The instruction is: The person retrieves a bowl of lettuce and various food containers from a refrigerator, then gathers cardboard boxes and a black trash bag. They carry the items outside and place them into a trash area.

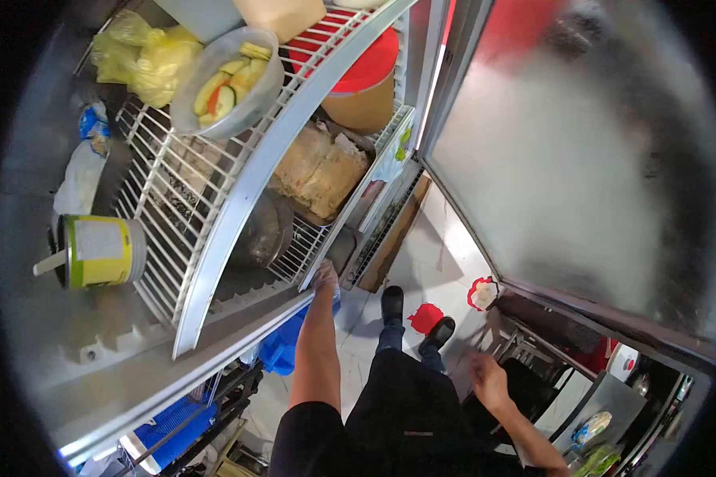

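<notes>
My left hand [324, 276] reaches down into the open fridge, at the front edge of a low wire shelf. Its fingers overlap the near corner of a metal pan [344, 248]; I cannot tell whether they grip it. Just above, a large pale brown block of food [320, 171] lies in a tray on the shelf. A clear rounded bowl [264, 230] is beside it, partly behind the upper shelf's rim. Out over the floor, my right hand [488, 384] hangs away from the shelves with loosely bent fingers and nothing visible in them.
On the upper wire shelf [207, 262] stand a tub of sliced vegetables [229, 83], a yellow bag [155, 63] and a yellow-green can [99, 250]. A red-lidded bucket [366, 83] is lower. The fogged glass door [589, 159] stands open at right.
</notes>
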The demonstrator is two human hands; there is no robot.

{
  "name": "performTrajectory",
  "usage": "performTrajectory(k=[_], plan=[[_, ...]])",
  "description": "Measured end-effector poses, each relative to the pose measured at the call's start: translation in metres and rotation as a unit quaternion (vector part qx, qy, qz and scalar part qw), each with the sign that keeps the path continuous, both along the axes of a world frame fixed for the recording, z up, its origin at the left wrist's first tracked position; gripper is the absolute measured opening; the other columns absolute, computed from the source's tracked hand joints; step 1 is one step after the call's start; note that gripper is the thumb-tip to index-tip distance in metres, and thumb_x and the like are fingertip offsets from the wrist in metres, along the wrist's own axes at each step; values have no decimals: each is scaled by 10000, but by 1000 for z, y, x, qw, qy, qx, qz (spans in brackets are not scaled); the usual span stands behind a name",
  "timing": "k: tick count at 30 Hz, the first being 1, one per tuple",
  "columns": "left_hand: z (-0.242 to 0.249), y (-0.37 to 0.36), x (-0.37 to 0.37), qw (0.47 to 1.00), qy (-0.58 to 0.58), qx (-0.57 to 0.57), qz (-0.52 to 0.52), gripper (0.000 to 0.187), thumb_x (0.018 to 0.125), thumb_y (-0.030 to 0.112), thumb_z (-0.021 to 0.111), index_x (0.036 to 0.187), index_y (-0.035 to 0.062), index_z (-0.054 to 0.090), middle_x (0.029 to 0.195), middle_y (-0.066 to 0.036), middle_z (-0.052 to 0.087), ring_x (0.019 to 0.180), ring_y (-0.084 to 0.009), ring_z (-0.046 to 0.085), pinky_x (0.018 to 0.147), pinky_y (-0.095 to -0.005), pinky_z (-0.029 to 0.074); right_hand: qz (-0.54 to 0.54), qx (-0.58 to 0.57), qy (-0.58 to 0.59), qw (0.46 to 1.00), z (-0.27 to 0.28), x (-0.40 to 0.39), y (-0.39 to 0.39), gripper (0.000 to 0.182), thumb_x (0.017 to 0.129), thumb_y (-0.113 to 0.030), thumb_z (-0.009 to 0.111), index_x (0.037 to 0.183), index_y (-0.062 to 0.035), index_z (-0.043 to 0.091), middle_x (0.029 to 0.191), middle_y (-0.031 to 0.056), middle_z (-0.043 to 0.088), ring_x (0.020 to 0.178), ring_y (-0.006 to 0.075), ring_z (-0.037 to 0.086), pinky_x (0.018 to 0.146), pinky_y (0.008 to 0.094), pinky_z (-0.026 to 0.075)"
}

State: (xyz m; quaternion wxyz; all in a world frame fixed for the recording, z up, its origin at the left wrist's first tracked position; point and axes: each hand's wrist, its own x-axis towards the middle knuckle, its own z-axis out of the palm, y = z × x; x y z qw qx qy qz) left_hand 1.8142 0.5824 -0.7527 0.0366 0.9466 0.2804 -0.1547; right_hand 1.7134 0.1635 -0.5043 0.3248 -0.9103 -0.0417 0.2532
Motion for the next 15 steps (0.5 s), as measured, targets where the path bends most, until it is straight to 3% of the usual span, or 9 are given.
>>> performTrajectory(k=[1, 2, 3, 4, 5, 8, 10, 14, 15], plan=[[-14, 8, -1, 996, -29, 58, -63, 194, 830, 158, 528, 804, 59, 692, 893, -141, 672, 791, -301, 664, 651, -394, 550, 22, 11, -23, 999, -24, 14, 16, 207, 813, -72, 591, 1018, -60, 559, 904, 163, 604, 791, 339, 618, 659, 410, 495], [-52, 22, -9, 996, -23, 62, -63, 194, 830, 158, 528, 804, 59, 692, 893, -141, 672, 791, -301, 664, 651, -394, 550, 44, 23, -46, 998, -52, 27, 35, 206, 820, -95, 592, 1019, -56, 558, 880, 165, 614, 792, 337, 620, 656, 415, 494], [-103, 38, -21, 979, -111, 138, -103, 192, 833, 158, 527, 839, 59, 691, 908, -155, 666, 805, -315, 657, 671, -402, 545, 33, 97, -32, 994, -81, 40, 53, 220, 822, -118, 595, 1027, -51, 550, 875, 160, 618, 777, 347, 620, 652, 421, 494], [-96, 38, -19, 978, -134, 140, -75, 223, 845, 189, 523, 933, 39, 662, 958, -170, 651, 847, -323, 645, 714, -407, 531, 23, 171, -19, 985, -109, 54, 73, 238, 824, -140, 598, 1035, -46, 542, 870, 154, 622, 761, 356, 620, 648, 426, 495], [-86, 37, -15, 976, -158, 140, -47, 288, 858, 221, 519, 1028, 19, 633, 1008, -185, 635, 889, -332, 633, 757, -412, 516, 25, 154, 29, 987, -136, 65, 96, 260, 822, -160, 602, 1042, -40, 535, 864, 155, 624, 763, 361, 618, 646, 428, 496], [-21, 21, -1, 963, -115, 222, -101, 265, 822, 190, 554, 1000, 16, 645, 980, -182, 643, 871, -319, 639, 731, -448, 516, 35, 150, 136, 979, -225, 94, 168, 367, 811, -199, 619, 1105, -24, 485, 840, 188, 615, 728, 373, 613, 628, 421, 504], [-17, 23, -2, 952, -103, 256, -132, 256, 808, 181, 569, 983, 13, 651, 963, -183, 646, 862, -317, 642, 713, -460, 519, 6, 168, 48, 985, -288, 98, 214, 475, 852, -273, 627, 1208, -35, 422, 861, 118, 668, 626, 182, 641, 562, 313, 511], [-32, 35, 3, 977, -73, 184, -84, 263, 853, 219, 530, 1009, 36, 638, 966, -193, 640, 894, -375, 626, 735, -437, 520, -135, 335, 221, 906, -294, 113, 280, 536, 834, -250, 666, 1225, -43, 363, 893, 127, 649, 627, 188, 625, 588, 328, 543], [-16, 27, 11, 991, -109, 67, 23, 270, 860, 238, 530, 1023, 45, 626, 959, -210, 634, 901, -392, 618, 723, -438, 518, -180, 375, 286, 863, -296, 113, 291, 538, 822, -227, 682, 1212, -46, 358, 876, 124, 636, 623, 190, 615, 578, 336, 552]])
